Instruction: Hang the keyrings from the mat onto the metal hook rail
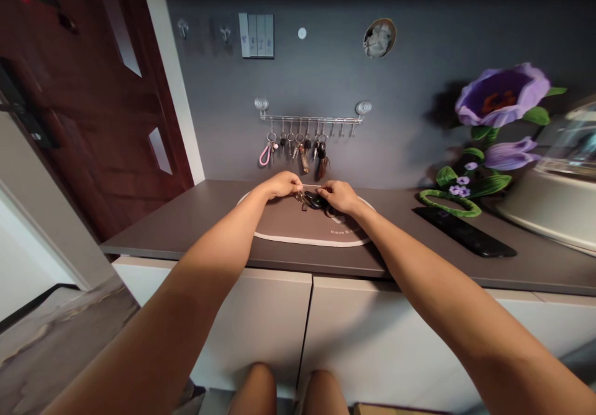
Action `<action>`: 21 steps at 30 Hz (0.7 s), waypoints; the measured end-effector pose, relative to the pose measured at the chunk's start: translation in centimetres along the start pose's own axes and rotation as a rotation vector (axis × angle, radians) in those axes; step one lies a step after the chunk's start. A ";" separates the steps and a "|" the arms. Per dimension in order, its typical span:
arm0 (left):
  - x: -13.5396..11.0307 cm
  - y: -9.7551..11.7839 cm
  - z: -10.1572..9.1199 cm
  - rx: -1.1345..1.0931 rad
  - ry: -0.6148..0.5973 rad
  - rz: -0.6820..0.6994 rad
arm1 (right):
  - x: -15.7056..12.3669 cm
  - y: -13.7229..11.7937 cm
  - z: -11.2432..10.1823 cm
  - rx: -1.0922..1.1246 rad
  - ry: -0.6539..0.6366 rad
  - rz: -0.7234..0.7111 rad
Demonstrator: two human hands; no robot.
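Over a brown oval mat (288,226) with a pale edge, both my hands work at a bunch of keys (305,204). My left hand (284,183) is closed in a pinch at the left side of the bunch, by a key ring and small metal keys. On the right, my right hand (341,196) has its fingers closed around the black key fob (316,200) of the same bunch. A round brown charm (329,211) shows just below that hand. Exactly what the left fingertips grip is too small to tell.
On the wall behind, a clear hook rail (311,119) carries several key sets, among them a pink loop (265,155). A black phone-like slab (465,232), a purple knitted flower (503,98) and a white domed object (554,195) occupy the counter's right. A dark red door (107,92) stands left.
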State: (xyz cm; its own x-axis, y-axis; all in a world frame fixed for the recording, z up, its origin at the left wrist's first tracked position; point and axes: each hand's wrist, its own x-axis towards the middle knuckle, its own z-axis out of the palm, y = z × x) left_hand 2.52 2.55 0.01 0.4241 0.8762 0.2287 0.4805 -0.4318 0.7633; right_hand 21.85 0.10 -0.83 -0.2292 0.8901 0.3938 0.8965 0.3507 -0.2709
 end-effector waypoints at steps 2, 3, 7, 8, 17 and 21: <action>0.0 0.3 -0.1 -0.169 -0.009 -0.055 | 0.0 0.0 0.0 0.011 -0.004 -0.039; -0.1 0.5 -0.2 -0.246 -0.010 -0.085 | 0.0 -0.1 0.0 0.021 -0.007 -0.056; -0.3 1.4 -0.6 -0.464 0.030 -0.172 | -0.3 -0.6 -0.2 0.062 -0.029 -0.095; -0.3 1.6 -0.7 -0.503 0.051 -0.181 | -0.4 -0.7 -0.2 0.069 -0.037 -0.107; -1.0 2.7 -2.0 -0.718 0.058 -0.193 | -0.9 -1.3 -0.3 0.157 -0.007 -0.231; -1.0 2.8 -1.9 -0.773 0.026 -0.154 | -0.9 -1.6 -0.5 0.231 0.131 -0.236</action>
State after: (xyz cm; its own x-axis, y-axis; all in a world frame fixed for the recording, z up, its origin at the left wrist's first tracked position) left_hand 1.96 0.85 3.10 0.3731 0.9231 0.0929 -0.1416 -0.0422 0.9890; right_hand 20.77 -1.39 -0.34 -0.3553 0.7372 0.5747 0.7119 0.6119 -0.3447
